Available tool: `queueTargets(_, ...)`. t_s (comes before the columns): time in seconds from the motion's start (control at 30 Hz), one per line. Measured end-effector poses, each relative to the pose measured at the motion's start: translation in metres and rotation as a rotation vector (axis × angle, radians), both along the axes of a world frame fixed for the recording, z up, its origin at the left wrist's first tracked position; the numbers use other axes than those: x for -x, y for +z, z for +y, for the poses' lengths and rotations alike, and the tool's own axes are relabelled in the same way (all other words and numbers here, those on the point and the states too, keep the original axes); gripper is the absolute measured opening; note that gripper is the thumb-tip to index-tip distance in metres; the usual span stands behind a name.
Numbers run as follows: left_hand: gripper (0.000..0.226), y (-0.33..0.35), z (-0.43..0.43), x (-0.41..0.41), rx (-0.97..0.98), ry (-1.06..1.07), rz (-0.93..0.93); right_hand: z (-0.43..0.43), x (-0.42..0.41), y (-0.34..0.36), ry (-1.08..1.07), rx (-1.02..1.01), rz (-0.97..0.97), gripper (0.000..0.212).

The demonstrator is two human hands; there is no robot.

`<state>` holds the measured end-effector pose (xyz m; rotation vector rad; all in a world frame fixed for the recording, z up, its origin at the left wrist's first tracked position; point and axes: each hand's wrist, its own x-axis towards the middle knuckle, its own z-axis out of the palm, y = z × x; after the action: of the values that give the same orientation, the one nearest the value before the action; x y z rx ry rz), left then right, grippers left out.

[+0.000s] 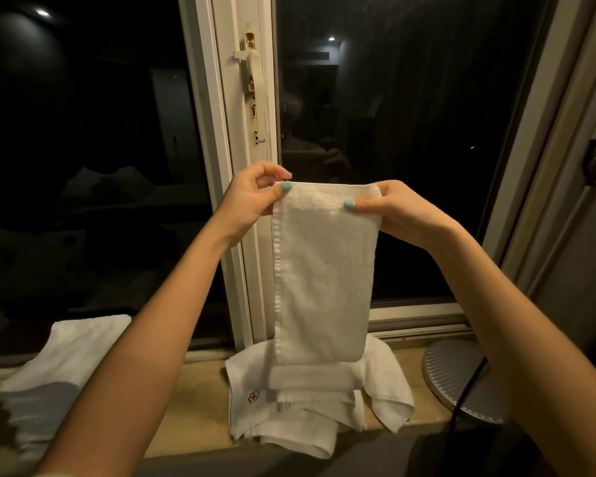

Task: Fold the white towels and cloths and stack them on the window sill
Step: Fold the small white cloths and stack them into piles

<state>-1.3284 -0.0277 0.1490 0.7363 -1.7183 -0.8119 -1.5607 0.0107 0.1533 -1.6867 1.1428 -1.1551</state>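
Note:
A small white terry towel (324, 270) hangs folded lengthwise in front of the window, held up by its top edge. My left hand (252, 197) pinches its top left corner and my right hand (399, 208) pinches the top right corner. Beneath it, a loose pile of white cloths (310, 407), one with a small red embroidered mark, lies on the window sill (200, 390). Another white towel (59, 366) lies on the sill at the left, partly behind my left forearm.
The white window frame and its handle (253, 84) stand right behind the held towel. A round grey ribbed lamp base (458, 376) with a black cable sits on the sill at the right. The panes are dark and reflect the room.

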Motion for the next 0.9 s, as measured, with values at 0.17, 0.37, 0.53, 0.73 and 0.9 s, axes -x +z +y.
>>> queueTargets(0.17,0.012,-0.006,-0.007,0.010,-0.061,-0.004,0.059,-0.009,0.000,-0.013,0.032,-0.055,-0.133,0.026)
queueTargets(0.37,0.015,-0.005,-0.014,0.018,0.132,0.196,-0.071,-0.020,-0.007,-0.017,-0.148,0.124,-0.151,0.020)
queueTargets(0.53,0.018,-0.012,0.019,0.014,0.182,0.141,-0.009,0.009,0.003,-0.019,-0.026,0.245,-0.145,0.022)
queueTargets(0.73,0.013,-0.108,0.085,0.001,-0.138,-0.048,-0.049,0.066,0.018,-0.088,0.237,-0.032,0.195,0.040)
queueTargets(0.9,0.007,-0.176,0.114,-0.008,-0.510,-0.136,-0.209,0.080,0.020,-0.154,0.374,-0.450,0.296,0.024)
